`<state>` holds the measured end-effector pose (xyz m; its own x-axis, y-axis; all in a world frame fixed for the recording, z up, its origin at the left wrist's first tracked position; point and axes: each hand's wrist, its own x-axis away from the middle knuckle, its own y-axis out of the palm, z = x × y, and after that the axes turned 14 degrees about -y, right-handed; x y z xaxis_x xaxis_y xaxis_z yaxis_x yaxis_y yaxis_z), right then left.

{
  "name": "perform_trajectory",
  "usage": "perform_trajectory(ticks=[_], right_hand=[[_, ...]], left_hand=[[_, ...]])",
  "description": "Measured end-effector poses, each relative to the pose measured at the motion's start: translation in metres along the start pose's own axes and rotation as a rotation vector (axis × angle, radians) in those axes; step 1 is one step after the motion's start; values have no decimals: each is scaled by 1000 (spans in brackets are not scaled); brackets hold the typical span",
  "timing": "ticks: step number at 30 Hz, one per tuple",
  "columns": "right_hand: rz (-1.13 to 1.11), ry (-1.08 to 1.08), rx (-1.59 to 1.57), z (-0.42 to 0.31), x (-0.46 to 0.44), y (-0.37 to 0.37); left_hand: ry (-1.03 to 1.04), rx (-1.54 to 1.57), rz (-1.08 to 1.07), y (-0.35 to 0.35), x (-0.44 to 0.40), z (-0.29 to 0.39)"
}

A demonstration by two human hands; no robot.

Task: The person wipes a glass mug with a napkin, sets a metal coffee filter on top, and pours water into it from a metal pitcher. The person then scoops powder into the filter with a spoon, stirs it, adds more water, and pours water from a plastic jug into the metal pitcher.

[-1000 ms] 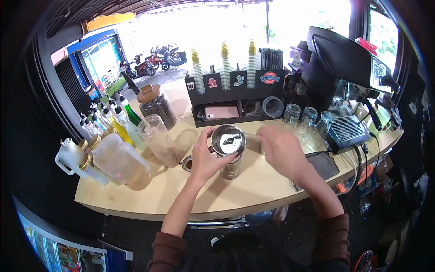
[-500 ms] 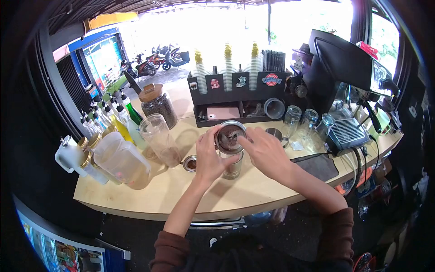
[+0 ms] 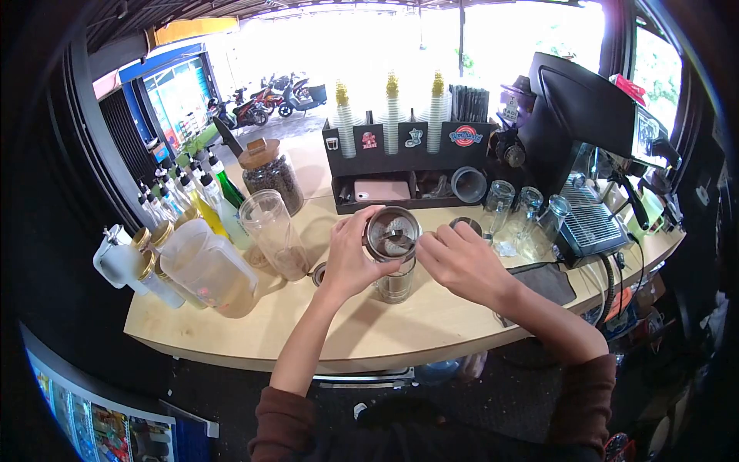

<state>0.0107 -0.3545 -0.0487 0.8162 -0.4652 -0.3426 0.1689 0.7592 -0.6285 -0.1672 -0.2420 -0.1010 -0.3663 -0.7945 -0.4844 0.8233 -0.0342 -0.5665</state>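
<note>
My left hand (image 3: 350, 258) is wrapped round a round metal cup (image 3: 394, 250), its mouth turned up toward me. Brown residue clings inside, and a dark shape crosses the shiny middle of it. Below the cup, a clear glass (image 3: 396, 286) stands on the counter, partly hidden. My right hand (image 3: 456, 260) is closed just right of the rim, fingers bunched; whatever they may hold is hidden. A small round metal piece (image 3: 319, 275) lies left of my left hand, half covered. Behind my right hand rests a round metal vessel (image 3: 467, 225).
On the wooden counter (image 3: 231, 335) stand a plastic pitcher (image 3: 208, 269), a tall clear container (image 3: 275, 235), a coffee bean jar (image 3: 271, 181) and several pump bottles. Glass mugs (image 3: 529, 209), a dark cloth (image 3: 539, 283) and an espresso machine (image 3: 589, 219) are right. A black cup organizer (image 3: 408, 171) stands behind.
My right hand has drawn back to the right from the cup's mouth. Less brown matter shows inside the cup. My left hand still holds it above the glass.
</note>
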Motion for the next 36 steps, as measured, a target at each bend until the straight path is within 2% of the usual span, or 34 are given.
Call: perform_trajectory(ticks=[5, 8, 14, 16, 20, 25, 27, 29, 31, 36], right_hand=[[0, -40, 4, 2, 0, 2], [19, -100, -125, 5, 1, -1], [35, -193, 87, 5, -1, 0], [-32, -167, -98, 5, -1, -3], [-13, -64, -152, 9, 1, 1], [124, 98, -397, 8, 4, 12], [133, 111, -375, 11, 4, 11], [141, 123, -352, 13, 5, 8], [25, 76, -346, 13, 6, 5], [85, 87, -358, 9, 8, 13]], left_hand=[[64, 35, 40, 0, -2, 0], [68, 11, 22, -1, -1, 1], [94, 95, -75, -5, -5, -2], [116, 77, -62, -5, -5, 0], [138, 38, -39, -4, -3, -1], [179, -50, 7, -4, 0, 0], [199, -65, 5, -5, 1, 0], [133, -65, -36, -7, 3, 2], [151, -58, -50, -7, 3, -1], [157, -20, -88, -5, 6, -6]])
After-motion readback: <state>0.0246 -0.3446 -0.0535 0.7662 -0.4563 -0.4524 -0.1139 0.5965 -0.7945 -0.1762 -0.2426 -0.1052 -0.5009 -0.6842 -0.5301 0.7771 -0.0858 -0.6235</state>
